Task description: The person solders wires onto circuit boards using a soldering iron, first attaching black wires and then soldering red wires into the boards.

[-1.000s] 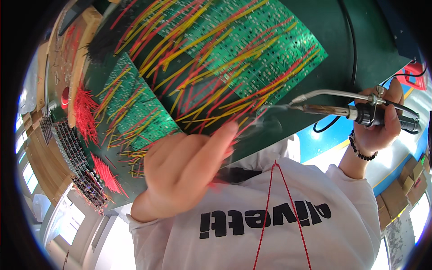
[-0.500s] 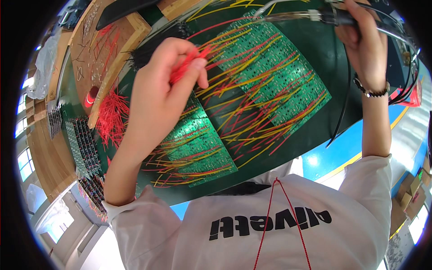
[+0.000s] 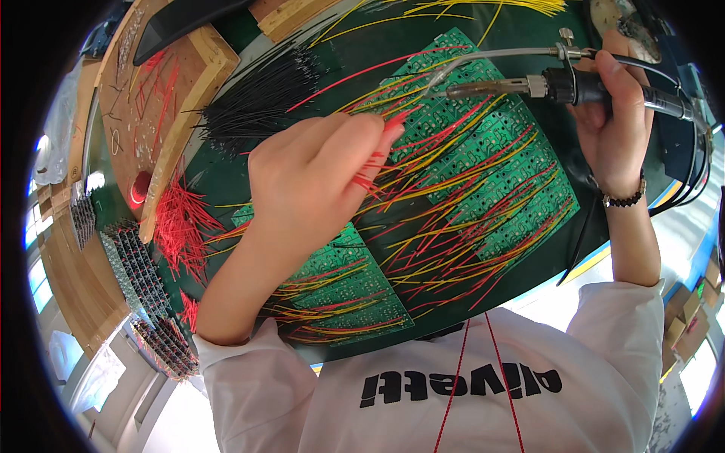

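Observation:
My left hand [image 3: 317, 170] is closed around a bunch of short red wires [image 3: 368, 175], their ends poking out between thumb and fingers. It hovers over the left edge of a large green circuit board panel [image 3: 521, 143], from which many red and yellow wires [image 3: 453, 204] trail leftward. My right hand [image 3: 615, 124] grips a soldering iron [image 3: 563, 85] with a solder-feed tube [image 3: 498, 54] clamped to it. The iron's tip points left, above the upper part of the panel. A second green board panel [image 3: 355, 283], also wired, lies partly under my left forearm.
Black wires [image 3: 264, 102] lie in a heap beyond my left hand. A pile of red wires [image 3: 179, 230] rests at the left, beside a wood-edged tray [image 3: 192, 94]. Yellow wires [image 3: 491, 7] lie at the far edge. Stacked boards [image 3: 140, 264] stand on the far left.
My left hand has moved right, bringing the red wires over the panel's edge. The soldering iron has come down and nearer in my right hand, and the view has shifted slightly.

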### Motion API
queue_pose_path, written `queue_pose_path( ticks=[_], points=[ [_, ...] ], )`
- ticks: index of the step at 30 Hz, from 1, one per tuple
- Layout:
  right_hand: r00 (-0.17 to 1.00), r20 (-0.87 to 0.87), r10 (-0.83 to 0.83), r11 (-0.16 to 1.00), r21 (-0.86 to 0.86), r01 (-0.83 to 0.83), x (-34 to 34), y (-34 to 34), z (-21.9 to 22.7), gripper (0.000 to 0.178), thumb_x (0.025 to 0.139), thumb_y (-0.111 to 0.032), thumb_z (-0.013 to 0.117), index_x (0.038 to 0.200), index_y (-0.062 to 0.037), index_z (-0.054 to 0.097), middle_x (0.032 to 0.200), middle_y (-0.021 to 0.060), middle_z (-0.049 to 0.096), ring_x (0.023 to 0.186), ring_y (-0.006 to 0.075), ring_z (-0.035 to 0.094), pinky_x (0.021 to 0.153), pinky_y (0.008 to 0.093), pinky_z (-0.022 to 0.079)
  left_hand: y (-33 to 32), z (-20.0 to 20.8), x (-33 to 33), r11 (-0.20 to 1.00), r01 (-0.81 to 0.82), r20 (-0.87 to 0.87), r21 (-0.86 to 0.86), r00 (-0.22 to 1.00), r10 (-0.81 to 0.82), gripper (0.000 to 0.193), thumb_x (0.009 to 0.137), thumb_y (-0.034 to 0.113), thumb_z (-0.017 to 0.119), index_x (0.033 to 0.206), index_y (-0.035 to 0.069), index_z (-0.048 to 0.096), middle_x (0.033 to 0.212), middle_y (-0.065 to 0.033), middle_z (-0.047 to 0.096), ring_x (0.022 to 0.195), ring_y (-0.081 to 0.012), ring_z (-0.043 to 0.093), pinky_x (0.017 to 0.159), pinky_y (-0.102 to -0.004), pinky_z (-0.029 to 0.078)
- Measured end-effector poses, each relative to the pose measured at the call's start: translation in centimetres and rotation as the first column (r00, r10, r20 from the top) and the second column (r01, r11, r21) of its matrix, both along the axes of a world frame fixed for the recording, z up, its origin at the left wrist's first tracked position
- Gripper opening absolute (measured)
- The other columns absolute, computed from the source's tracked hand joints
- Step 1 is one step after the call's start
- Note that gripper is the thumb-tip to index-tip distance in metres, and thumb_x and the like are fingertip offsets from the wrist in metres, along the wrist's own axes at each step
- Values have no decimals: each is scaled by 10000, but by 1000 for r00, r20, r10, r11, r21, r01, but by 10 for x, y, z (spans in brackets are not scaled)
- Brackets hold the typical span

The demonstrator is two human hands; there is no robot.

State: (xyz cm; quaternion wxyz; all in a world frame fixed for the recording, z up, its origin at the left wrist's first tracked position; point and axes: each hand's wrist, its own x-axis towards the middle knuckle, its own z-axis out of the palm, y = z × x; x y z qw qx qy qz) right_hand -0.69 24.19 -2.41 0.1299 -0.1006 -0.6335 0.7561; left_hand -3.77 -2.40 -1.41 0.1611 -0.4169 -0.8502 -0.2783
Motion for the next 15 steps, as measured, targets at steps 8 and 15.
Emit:
queue_pose_path(
  ticks=[8, 15],
  points=[
    [999, 35, -38, 999, -27, 39, 4, 5, -7, 181, 817, -176, 491, 934, -43, 528, 608, -22, 505, 408, 27, 304, 408, 174, 263, 0, -4, 1, 998, 36, -50, -44, 998, -39, 172, 637, 76, 730, 744, 24, 605, 545, -64, 510, 448, -187, 495, 416, -252, 398],
    [992, 54, -117, 993, 42, 115, 7, 4, -9, 285, 806, -164, 497, 1056, -29, 512, 681, 6, 563, 419, 30, 316, 407, 181, 277, -1, -2, 3, 996, 36, -39, -80, 998, -39, 173, 639, 71, 727, 748, 23, 602, 544, -65, 508, 441, -188, 487, 408, -258, 389]
  ],
)
